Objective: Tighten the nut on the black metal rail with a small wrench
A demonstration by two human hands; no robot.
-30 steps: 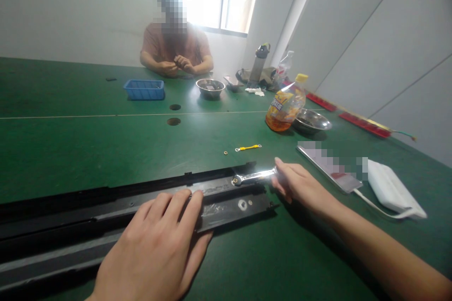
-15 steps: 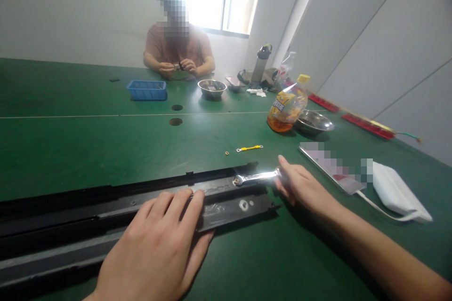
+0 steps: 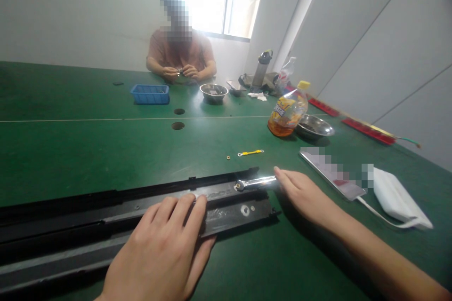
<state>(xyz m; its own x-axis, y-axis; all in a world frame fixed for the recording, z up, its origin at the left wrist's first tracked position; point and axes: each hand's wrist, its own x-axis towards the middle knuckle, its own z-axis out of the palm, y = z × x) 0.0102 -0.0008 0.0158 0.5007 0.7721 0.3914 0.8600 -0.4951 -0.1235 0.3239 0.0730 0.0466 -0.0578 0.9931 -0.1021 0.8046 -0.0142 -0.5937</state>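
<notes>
My left hand (image 3: 164,244) lies over a long black channel-shaped rail (image 3: 226,218), fingers across its top and thumb at the near edge. In my right hand (image 3: 300,193) is the handle of a shiny wrench (image 3: 259,181). The wrench's ring end sits around a small brass-coloured nut or stud (image 3: 238,186) near the rail's right end. Closer to me, a pale round spot (image 3: 245,210) and a small hole show on the rail. Beyond the rail lie a yellow wire (image 3: 251,153) with ring terminals and a small brass nut (image 3: 228,157).
Right of my hand are a phone (image 3: 332,174) with a cable and a white pouch (image 3: 399,197). Farther back stand a drink bottle (image 3: 287,108), metal bowls (image 3: 213,93) and a blue bin (image 3: 150,95). Across the green table (image 3: 88,150), a person (image 3: 181,56) handles a small part.
My right hand has shifted slightly towards me and along the wrench handle, while the ring end stays on the fastener. My left hand keeps its place; the view has tilted a little.
</notes>
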